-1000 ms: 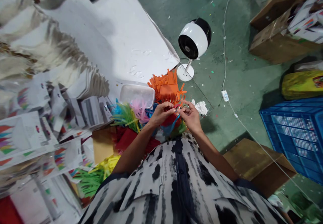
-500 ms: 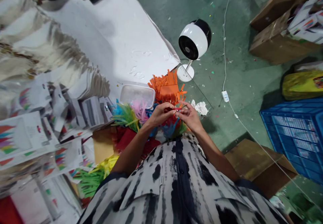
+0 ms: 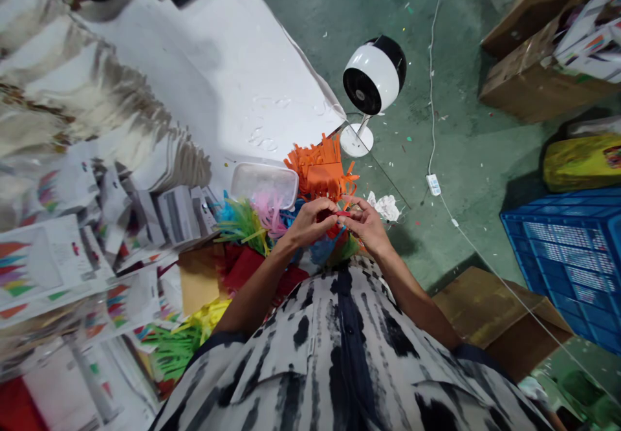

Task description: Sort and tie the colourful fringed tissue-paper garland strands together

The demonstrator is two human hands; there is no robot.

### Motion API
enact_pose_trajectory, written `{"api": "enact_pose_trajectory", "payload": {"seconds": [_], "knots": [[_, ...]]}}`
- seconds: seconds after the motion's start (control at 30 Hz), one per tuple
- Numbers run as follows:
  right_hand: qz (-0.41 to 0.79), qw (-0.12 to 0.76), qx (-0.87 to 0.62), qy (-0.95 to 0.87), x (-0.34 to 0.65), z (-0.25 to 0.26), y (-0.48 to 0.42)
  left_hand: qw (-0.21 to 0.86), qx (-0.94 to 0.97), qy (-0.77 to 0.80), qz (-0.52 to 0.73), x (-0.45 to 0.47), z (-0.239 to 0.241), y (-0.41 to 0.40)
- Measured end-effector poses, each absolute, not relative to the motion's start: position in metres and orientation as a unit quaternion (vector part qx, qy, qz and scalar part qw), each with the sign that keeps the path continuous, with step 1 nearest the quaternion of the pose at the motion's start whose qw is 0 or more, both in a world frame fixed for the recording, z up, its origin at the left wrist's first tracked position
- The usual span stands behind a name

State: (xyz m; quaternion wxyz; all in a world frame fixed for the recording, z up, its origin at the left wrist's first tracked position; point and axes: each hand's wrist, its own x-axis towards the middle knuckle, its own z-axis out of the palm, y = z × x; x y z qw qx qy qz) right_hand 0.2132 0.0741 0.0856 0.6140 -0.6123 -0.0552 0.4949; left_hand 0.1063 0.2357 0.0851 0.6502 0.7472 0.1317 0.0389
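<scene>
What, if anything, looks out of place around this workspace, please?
Small scraps are scattered over the green floor around the fan, and a crumpled white wad shows near the right hand; both look like stray litter.

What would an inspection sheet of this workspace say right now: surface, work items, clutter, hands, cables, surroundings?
Surface: white sheet, with a few thin loops lying on it.
Work items: small red piece between the fingertips, exact shape too small to tell; orange fringed paper just beyond.
Clutter: plastic tub, pink strips at its near edge, printed packets at left, crumpled white bundle beside the right hand.
Hands: left hand and right hand both pinch the red piece.
Cables: white cable with an inline box, at right.
Surroundings: black-and-white fan ahead; blue crate and cardboard box at right; scraps scattered on the green floor.
</scene>
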Motion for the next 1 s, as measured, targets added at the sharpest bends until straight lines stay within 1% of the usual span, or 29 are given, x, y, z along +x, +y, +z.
{"api": "enact_pose_trajectory", "payload": {"seconds": [0.2,0.37,0.53,0.67,0.77,1.0], "knots": [[0.455,0.622,-0.631,-0.091,0.209,0.082,0.072,0.660,0.731,0.164,0.064,0.110,0.086,0.232],[0.443,0.625,-0.634,-0.108,0.207,0.081,0.070,0.698,0.689,0.192,0.036,0.108,0.085,0.234],[0.436,0.631,-0.630,-0.121,0.206,0.081,0.067,0.698,0.691,0.184,0.021,0.106,0.087,0.238],[0.437,0.615,-0.641,-0.141,0.206,0.080,0.064,0.697,0.697,0.171,0.007,0.106,0.088,0.240],[0.431,0.606,-0.652,-0.148,0.205,0.081,0.062,0.676,0.719,0.163,0.004,0.107,0.092,0.239],[0.415,0.607,-0.663,-0.140,0.204,0.080,0.064,0.590,0.794,0.142,0.034,0.110,0.103,0.229]]}}
